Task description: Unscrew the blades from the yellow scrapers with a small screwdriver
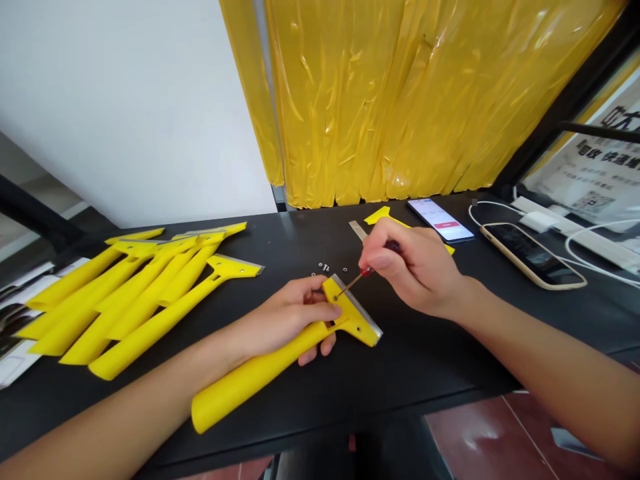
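My left hand (295,313) is closed around the head end of a yellow scraper (265,369), its thumb lying on the flat head. A metal blade runs along the head's far edge, and the long handle slants toward me. In the fist of my right hand (415,267) is a screwdriver (356,280) with a dark red handle, partly hidden by the fingers. Its thin shaft points down and left, the tip at the screw hole nearer the far end of the head. Several small nuts or screws (325,267) lie on the black table just beyond the scraper.
A pile of several yellow scrapers (145,280) lies at the left. Beyond my right hand are a yellow part (379,215), a loose metal blade (358,231) and a lit phone (443,220). Another phone (533,255), white cables and a power strip (575,230) occupy the right side.
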`<state>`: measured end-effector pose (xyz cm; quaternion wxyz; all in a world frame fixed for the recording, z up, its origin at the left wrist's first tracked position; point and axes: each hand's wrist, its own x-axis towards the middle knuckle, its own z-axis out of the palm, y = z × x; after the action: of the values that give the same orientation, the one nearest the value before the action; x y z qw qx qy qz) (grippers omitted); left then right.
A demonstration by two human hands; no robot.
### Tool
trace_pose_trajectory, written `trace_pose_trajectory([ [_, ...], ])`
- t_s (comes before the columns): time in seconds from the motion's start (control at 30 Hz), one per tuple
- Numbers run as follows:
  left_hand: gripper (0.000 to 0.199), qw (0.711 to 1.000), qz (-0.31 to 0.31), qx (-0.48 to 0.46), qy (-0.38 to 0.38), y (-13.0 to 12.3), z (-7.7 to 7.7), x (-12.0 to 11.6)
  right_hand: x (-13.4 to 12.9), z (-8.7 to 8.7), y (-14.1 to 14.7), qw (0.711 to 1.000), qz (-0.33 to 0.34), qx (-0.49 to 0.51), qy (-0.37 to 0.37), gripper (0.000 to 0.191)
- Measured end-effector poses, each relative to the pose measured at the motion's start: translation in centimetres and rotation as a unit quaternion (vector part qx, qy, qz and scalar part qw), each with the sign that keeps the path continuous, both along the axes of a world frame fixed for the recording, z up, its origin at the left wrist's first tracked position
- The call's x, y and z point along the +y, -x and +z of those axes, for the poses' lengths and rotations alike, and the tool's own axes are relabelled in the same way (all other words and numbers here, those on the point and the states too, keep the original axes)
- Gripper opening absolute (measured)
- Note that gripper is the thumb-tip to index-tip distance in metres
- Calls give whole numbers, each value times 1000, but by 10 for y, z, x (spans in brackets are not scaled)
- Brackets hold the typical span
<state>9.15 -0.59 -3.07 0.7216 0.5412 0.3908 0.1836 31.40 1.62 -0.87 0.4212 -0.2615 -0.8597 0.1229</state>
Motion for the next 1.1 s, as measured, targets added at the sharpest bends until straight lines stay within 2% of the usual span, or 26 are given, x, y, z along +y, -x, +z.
trace_pose_trajectory([
  [0.17,13,999,12,-14,31,1,2,1,1,-6,6,999,3,-14,-49,8],
  [0.23,14,999,12,-16,36,1,2,1,2,-9,7,998,7,5,-58,13],
  [0.43,17,999,25,-16,18,-2,2,-2,1,-16,13,995,-29,52,-74,9],
  [0.53,16,999,37,-20,14,-4,3,-3,-1,-18,15,994,-4,85,-65,26],
  [0.6,13,999,40,-20,12,-4,2,-3,-1,-18,14,996,5,64,-63,34],
  [0.77,19,998,52,-31,10,-3,-3,-1,0,-14,9,990,-72,-9,-123,16],
  [0.97,19,997,62,-36,6,-4,-4,-2,1,-14,6,998,38,11,-48,43],
  [1.1,19,997,63,-37,2,-3,-5,-2,0,-12,8,998,-25,5,-58,17],
])
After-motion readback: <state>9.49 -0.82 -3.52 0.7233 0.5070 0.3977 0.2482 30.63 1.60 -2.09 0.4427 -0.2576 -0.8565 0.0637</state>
